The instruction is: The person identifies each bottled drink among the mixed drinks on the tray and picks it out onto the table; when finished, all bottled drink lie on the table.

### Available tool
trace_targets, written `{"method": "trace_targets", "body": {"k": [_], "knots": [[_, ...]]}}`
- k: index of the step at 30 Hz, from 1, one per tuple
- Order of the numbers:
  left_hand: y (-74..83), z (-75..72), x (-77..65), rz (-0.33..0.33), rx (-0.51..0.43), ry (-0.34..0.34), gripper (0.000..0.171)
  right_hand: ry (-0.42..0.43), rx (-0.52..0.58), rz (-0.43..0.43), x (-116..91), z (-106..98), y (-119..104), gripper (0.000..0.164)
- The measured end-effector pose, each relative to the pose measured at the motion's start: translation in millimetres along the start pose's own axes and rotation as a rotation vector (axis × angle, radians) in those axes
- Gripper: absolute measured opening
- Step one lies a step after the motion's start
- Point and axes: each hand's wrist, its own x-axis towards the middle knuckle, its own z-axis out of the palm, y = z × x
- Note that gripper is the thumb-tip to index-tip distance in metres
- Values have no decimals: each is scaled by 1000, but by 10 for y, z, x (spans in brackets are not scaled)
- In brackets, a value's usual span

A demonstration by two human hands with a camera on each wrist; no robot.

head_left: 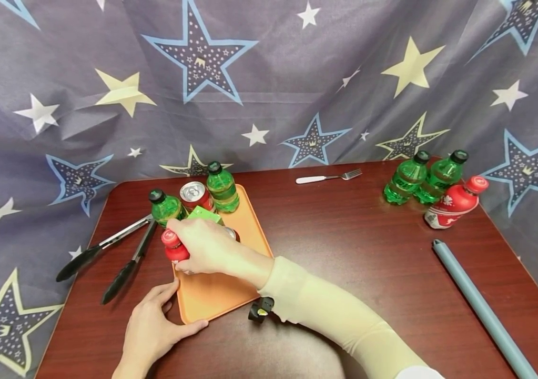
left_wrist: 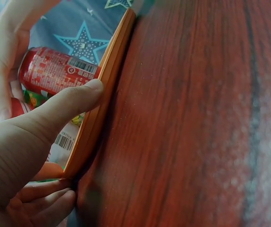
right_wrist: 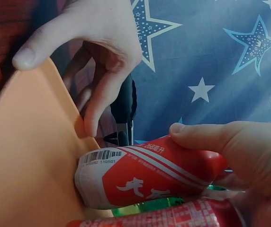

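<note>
On the left part of the table, an orange tray [head_left: 216,297] bears several drinks. My right hand [head_left: 209,245] grips a small red bottle [right_wrist: 145,175] with a white base, which stands upright at the tray's left side. My left hand [head_left: 150,323] holds the tray's near left corner, thumb on the near rim and fingers along the left rim. Behind the right hand are two green bottles [head_left: 223,189] with black caps, a red can [head_left: 194,196] and a bright green box [head_left: 204,213]. Another can [head_left: 232,233] is mostly hidden by that hand.
Black-handled tongs [head_left: 79,262] lie spread left of the tray. A white-handled fork [head_left: 327,178] lies at the back. Two green bottles [head_left: 406,179] and a larger red bottle [head_left: 453,204] stand at the back right, a grey-blue rod [head_left: 481,305] in front. A star-patterned cloth [head_left: 269,79] hangs behind.
</note>
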Motion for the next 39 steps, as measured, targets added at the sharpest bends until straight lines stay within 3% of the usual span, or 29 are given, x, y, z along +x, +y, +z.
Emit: {"method": "trace_targets", "body": {"k": [7,12,16,22,28,39], "knots": [[-6,11,-1,-5,3,-4,112,21,42,-22,-8,18,6,47],[-7,8,0,-21,9,-20,114,89,67,-44,-48,4,13,51],[-11,14,-2,-13,10,-13,113,178,135,-56,-72,-36,21,56],[-15,18,-5,-3,14,-7,110,372,337,-76,-110,-123,35,59],[-9,15,4,-12,11,-21,113,561,410,-78,-155,-270,49,59],[9,12,-1,-30,21,-36,116,682,466,-33,-258,-573,180,61]]}}
